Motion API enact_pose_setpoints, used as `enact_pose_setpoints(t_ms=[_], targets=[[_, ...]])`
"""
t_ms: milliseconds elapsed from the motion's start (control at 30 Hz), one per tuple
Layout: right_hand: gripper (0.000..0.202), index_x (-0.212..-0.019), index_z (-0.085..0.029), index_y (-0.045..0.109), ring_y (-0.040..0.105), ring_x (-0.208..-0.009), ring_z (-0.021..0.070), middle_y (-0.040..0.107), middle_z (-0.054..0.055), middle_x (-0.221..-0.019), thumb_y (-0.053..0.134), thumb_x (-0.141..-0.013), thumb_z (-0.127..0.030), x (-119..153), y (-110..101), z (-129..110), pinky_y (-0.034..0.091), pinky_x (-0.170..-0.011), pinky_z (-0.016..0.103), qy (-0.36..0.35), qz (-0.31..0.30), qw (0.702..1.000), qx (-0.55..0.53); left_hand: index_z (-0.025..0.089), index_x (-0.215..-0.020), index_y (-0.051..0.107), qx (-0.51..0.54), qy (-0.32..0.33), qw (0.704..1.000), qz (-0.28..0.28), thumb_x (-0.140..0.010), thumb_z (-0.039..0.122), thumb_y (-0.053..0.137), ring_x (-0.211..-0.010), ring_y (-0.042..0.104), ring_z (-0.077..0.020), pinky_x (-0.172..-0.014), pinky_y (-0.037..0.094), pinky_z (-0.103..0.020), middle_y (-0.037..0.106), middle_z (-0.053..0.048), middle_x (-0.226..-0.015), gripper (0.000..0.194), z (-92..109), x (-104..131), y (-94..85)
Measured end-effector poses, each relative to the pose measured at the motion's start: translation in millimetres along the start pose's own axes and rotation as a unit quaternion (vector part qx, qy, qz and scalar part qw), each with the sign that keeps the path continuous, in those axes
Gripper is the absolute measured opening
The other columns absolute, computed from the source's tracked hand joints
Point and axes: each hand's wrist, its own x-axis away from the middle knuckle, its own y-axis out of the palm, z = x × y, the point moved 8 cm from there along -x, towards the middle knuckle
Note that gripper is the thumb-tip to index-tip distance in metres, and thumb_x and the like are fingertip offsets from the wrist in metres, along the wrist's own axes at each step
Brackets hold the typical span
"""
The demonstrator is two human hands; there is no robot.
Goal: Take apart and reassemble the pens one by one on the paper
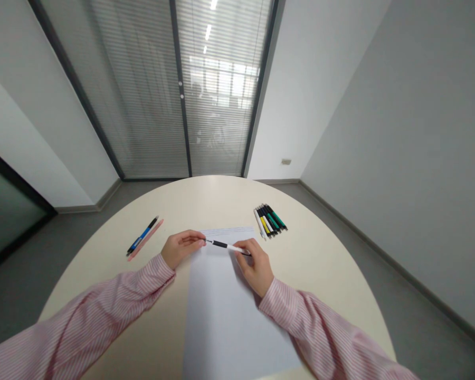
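Note:
A white pen (233,248) with a black grip is held almost level above a sheet of paper (229,306). My right hand (257,265) is closed around its white barrel on the right. At the pen's metallic tip, my left hand (183,247) is closed with thumb and fingers pinched together. Whether those fingers grip the tip itself or a small part at its end is too small to tell. The paper lies lengthwise on the table beneath both hands, with faint printed lines near its top edge.
Several pens (269,220) in white, yellow, black and green lie side by side on the right of the round table (320,274). A blue and black pen (142,236) and a pink pen (145,240) lie on the left. Beyond stands a glass partition with blinds (150,105).

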Motion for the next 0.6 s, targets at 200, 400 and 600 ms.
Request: enact_pose_setpoints(t_ms=[200, 400, 600], targets=[[0.014, -0.093, -0.021, 0.058, 0.055, -0.086, 0.019, 0.059, 0.006, -0.089, 0.049, -0.084, -0.015, 0.2, -0.2, -2.1, 0.044, -0.076, 0.03, -0.006, -0.004, 1.0, 0.006, 0.013, -0.073, 0.068, -0.043, 0.031, 0.999, 0.001, -0.057, 0.033, 0.077, -0.069, 0.067, -0.0178, -0.069, 0.055, -0.026, 0.071, -0.007, -0.073, 0.028, 7.3, 1.9, 2.0], [0.015, -0.095, -0.02, 0.058, 0.054, -0.088, 0.0205, 0.058, 0.007, -0.091, 0.048, -0.085, -0.017, 1.1, 1.5, -5.9, 0.043, -0.079, 0.033, -0.016, -0.02, 0.999, 0.032, 0.014, -0.073, 0.068, -0.067, 0.052, 0.996, 0.009, -0.06, 0.031, 0.073, -0.068, 0.066, -0.0162, -0.067, 0.055, -0.023, 0.071, -0.006, -0.072, 0.022, 12.6, 4.6, 3.3], [0.015, -0.098, -0.021, 0.058, 0.054, -0.089, 0.0203, 0.058, 0.007, -0.093, 0.047, -0.088, -0.018, 2.3, 5.6, -6.5, 0.043, -0.079, 0.032, -0.025, -0.023, 0.999, 0.041, 0.013, -0.073, 0.07, -0.113, 0.09, 0.989, -0.014, -0.064, 0.03, 0.071, -0.066, 0.066, -0.0159, -0.063, 0.054, -0.022, 0.071, -0.007, -0.072, 0.019, 13.6, 8.6, 7.3]])
